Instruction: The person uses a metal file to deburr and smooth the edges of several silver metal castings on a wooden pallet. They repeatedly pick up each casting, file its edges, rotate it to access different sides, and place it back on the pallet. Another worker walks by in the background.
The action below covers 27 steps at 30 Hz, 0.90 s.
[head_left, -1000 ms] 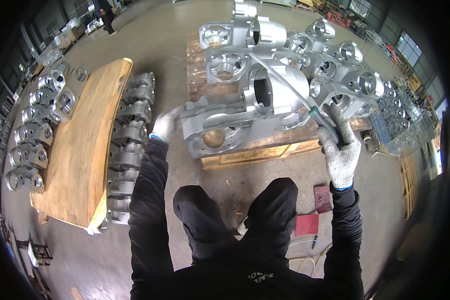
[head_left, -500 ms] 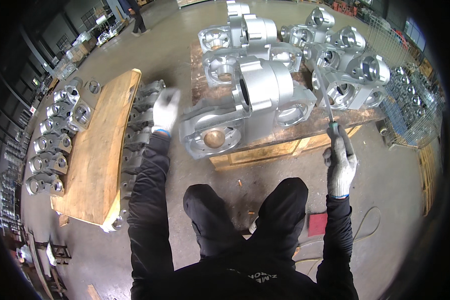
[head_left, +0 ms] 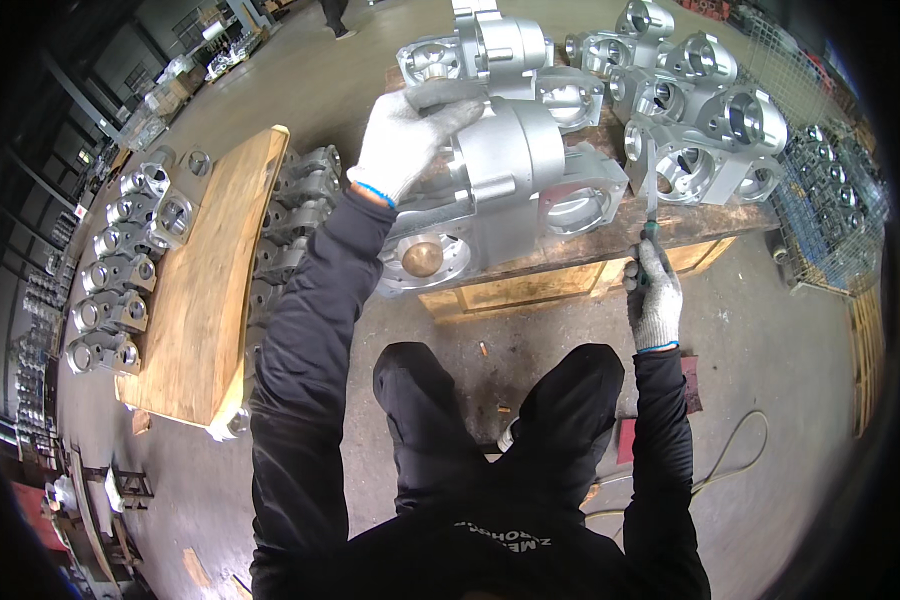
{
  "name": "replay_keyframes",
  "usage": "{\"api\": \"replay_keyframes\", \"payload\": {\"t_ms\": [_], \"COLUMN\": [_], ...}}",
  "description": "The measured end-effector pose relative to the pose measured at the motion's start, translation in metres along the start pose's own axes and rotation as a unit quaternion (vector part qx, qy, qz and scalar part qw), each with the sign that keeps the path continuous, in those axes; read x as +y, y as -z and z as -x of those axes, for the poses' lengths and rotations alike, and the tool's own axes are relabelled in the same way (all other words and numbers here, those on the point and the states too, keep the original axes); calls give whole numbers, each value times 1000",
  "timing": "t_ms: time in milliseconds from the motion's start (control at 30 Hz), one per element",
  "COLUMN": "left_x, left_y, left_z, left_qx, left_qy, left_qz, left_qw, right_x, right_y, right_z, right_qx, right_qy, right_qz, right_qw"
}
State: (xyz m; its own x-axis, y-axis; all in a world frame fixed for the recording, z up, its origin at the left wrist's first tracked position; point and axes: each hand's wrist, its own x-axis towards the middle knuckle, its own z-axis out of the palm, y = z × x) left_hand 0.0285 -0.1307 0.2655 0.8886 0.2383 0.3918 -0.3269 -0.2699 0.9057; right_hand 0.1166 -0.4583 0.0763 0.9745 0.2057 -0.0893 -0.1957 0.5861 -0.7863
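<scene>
On the wooden bench (head_left: 690,222) stands a large silver metal casting (head_left: 510,150), nearest to me, with a raised cylinder and round bores. My left hand (head_left: 400,140), in a white glove, is at the left rim of that cylinder, its fingers curled over the edge; part of the rim is hidden behind it. In my right hand (head_left: 656,300), also gloved, is the handle of a flat file (head_left: 652,180). The fingers wrap the green handle and the long blade points away from me, in front of another casting (head_left: 685,165) on the right.
More castings (head_left: 570,95) crowd the bench behind. To my left, a wooden board (head_left: 195,300) has rows of smaller castings (head_left: 110,310) on both sides. A wire cage (head_left: 830,215) full of metal parts stands at the right. A hose (head_left: 735,455) and red pieces (head_left: 626,440) lie on the floor.
My left hand has come from beside the bench, rightward and up, onto the near casting's cylinder. The file has shifted slightly left with my right hand. The view has tilted a little.
</scene>
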Motion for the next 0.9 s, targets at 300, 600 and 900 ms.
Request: {"api": "replay_keyframes", "payload": {"t_ms": [300,600,900], "left_x": [-1,-8,-1], "left_y": [6,-17,-1], "left_z": [25,23,23], "left_qx": [116,144,148], "left_qy": [-79,-35,76], "left_qz": [-207,-56,26], "left_qw": [968,987,986], "right_x": [-9,7,27], "right_y": [18,-4,-11], "right_z": [-16,-128,-161], "right_qx": [-18,7,-37], "right_qy": [60,143,102], "right_qz": [2,213,212], "right_qw": [998,966,971]}}
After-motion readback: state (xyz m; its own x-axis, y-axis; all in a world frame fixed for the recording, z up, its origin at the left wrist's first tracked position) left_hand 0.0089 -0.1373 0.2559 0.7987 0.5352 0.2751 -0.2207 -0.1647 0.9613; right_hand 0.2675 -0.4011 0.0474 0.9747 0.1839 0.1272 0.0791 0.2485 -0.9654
